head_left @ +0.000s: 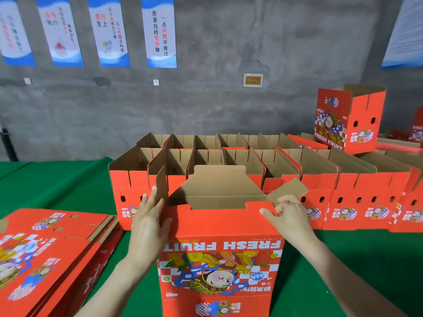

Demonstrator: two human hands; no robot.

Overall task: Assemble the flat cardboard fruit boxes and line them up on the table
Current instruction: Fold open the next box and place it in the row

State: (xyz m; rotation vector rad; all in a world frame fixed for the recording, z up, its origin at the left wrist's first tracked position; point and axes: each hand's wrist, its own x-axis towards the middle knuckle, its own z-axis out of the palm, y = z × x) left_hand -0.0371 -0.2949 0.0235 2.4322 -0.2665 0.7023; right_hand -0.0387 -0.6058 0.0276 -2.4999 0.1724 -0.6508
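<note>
Head view, fruit box [220, 227] standing upright, open end up, print inverted

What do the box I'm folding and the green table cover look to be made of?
Box: cardboard, probably corrugated. The outside is printed matte red and the inside is bare brown, with thick cut edges and flaps folded along creases.
Table cover: looks like green felt or a similar cloth. It is flat and matte with no shine, but the weave is too fine to confirm.

Flat stack [45, 248] left of box [219, 225]; rows [366, 186] behind, seemingly two.
</note>
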